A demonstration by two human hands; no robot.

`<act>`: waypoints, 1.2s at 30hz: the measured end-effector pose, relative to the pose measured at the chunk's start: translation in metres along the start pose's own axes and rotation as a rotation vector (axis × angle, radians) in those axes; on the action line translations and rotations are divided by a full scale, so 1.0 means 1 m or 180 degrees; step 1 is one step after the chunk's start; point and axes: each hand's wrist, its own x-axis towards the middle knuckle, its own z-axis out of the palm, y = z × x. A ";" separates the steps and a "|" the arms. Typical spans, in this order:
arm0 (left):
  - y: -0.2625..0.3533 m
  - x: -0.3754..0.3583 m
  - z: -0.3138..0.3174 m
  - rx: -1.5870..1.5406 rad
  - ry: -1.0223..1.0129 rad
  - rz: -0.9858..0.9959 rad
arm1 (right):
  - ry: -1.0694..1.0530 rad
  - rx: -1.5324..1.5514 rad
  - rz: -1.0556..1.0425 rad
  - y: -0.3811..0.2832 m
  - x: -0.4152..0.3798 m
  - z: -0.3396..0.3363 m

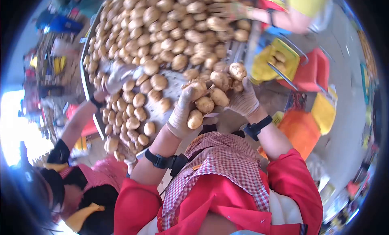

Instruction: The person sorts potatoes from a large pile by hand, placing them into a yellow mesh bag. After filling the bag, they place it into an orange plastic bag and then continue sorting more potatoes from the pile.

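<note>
Between my two gloved hands is a cluster of several potatoes [219, 97], held up in front of my apron at the near edge of the sorting table. My left hand [180, 115] cups the pile from the left, its fingers partly hidden behind the potatoes. From the other side, my right hand [246, 100] closes around the potatoes, with its fingertips also hidden. One small potato [195, 119] sits lowest, near my left palm. Many more loose potatoes [167, 44] cover the table [174, 83] beyond.
On the left, a co-worker's gloved hand [117, 75] reaches over the potatoes. Another person's hand [229, 10] touches them at the far right. Yellow [267, 60], red [314, 70] and orange [299, 131] containers stand to the right.
</note>
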 end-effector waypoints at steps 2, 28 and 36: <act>-0.020 0.025 0.036 0.0379 -0.0248 -0.0066 | 0.0242 0.0167 -0.0275 -0.027 -0.047 -0.024; -0.533 0.171 0.557 0.0703 -0.2782 -0.3640 | 0.4004 0.2160 -0.6262 -0.024 -0.705 -0.143; -0.437 0.209 0.477 0.0533 -0.2637 -0.2936 | 0.3174 -0.0934 -0.5065 -0.111 -0.555 -0.110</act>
